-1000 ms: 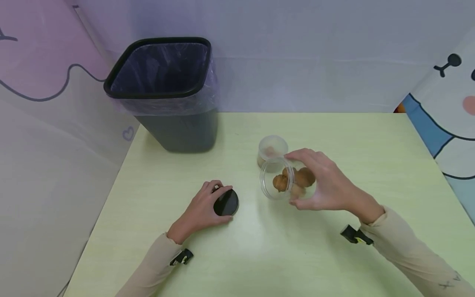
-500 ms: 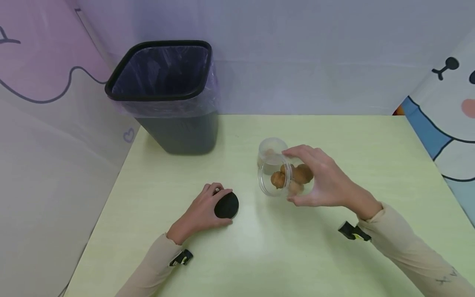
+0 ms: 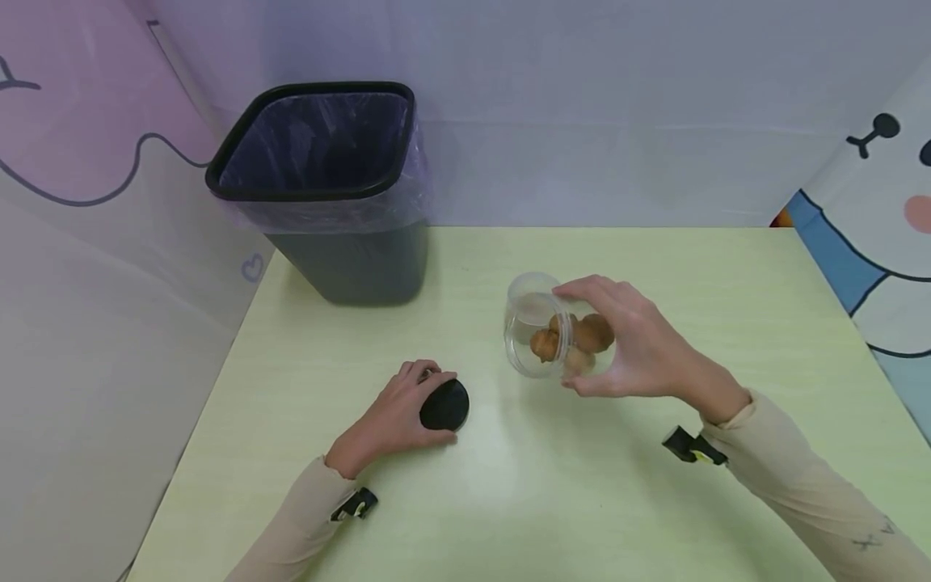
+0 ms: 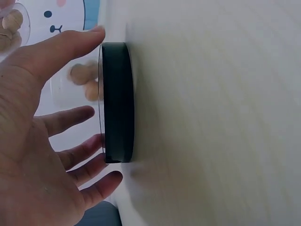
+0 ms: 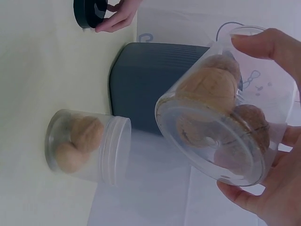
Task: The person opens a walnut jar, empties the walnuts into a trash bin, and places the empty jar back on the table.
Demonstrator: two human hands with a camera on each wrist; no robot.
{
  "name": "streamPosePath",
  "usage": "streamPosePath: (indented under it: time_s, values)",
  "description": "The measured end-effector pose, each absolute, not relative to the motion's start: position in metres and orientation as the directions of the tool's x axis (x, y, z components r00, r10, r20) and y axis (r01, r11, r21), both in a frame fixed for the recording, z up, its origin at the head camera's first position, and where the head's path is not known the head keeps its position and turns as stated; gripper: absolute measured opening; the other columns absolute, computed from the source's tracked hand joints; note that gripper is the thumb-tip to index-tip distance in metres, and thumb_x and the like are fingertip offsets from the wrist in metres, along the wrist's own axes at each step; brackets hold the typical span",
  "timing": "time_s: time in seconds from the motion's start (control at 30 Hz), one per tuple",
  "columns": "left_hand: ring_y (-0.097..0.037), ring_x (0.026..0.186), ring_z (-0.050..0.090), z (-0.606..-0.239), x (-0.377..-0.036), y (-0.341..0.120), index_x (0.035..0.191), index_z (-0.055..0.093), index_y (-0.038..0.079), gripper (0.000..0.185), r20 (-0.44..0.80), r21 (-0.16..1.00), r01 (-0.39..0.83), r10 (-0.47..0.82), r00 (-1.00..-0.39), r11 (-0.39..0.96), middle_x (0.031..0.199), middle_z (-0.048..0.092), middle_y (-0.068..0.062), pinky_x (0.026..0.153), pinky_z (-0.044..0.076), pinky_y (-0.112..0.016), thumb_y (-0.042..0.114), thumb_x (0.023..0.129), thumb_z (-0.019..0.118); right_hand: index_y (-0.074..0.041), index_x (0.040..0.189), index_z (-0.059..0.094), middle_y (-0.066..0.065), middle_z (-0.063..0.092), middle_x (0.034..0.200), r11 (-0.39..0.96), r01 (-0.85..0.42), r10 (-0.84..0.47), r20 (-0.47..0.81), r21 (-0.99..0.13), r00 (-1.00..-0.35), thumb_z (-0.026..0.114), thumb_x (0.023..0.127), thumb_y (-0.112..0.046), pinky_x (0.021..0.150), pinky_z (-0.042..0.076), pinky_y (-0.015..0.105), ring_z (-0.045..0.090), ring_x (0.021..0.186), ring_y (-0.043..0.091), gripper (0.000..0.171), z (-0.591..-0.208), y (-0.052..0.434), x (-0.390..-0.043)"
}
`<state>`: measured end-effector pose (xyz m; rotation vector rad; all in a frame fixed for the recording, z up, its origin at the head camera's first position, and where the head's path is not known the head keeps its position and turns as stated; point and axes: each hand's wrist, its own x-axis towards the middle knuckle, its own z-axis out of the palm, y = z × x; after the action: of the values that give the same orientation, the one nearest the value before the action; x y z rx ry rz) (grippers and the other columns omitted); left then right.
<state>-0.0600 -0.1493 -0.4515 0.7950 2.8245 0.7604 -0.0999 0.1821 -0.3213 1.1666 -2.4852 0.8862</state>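
Note:
My right hand (image 3: 647,347) grips a clear plastic jar (image 3: 513,356) between thumb and fingers, tipped on its side with the mouth facing left. Several walnuts (image 3: 595,333) lie inside it. In the head view this jar overlaps a second, upright clear jar (image 5: 115,150), which has walnuts (image 5: 71,157) at its bottom and no lid on. Farther left, my left hand (image 3: 393,416) holds a round black lid (image 3: 445,404) low at the table, thumb on one side of its edge and fingers at the other.
A dark bin (image 3: 349,263) with a black rim and a clear liner stands at the back left of the pale table (image 3: 509,501). Behind it hangs a light cloth backdrop (image 3: 582,121), with cartoon drawings at both sides.
The tipped jar in my right hand has moved slightly up and left in the head view, covering more of the upright jar. The left hand stays on the lid, whose bright reflection has gone.

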Motion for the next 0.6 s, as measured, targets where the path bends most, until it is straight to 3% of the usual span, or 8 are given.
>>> streamPosePath:
  time_s: [0.3,0.6]
  values:
    - [-0.015,0.121,0.037,-0.445,-0.065,-0.158,0.130,0.056,0.017,0.058,0.104,0.609,0.370,0.392,-0.914,0.701,0.129,0.042,0.002,0.095,0.042,-0.043,0.040,0.080,0.073,-0.006,0.125,0.052,0.003,0.058,0.119,0.488,-0.766,-0.603,0.473,-0.418,-0.642,0.090,0.047,-0.031,0.084,0.042,0.045,0.053,0.103,0.020,0.091,-0.312,0.182,-0.105]
    - [-0.023,0.113,0.050,-0.433,-0.083,-0.169,0.120,0.060,0.014,0.040,0.301,0.739,0.374,0.223,-0.927,0.560,0.121,0.053,0.001,0.088,0.046,-0.041,0.022,0.083,0.073,-0.007,0.126,0.052,0.002,0.058,0.117,0.491,-0.760,-0.599,0.468,-0.426,-0.649,0.090,0.047,-0.029,0.085,0.041,0.045,0.053,0.102,0.020,0.091,-0.307,0.182,-0.110]
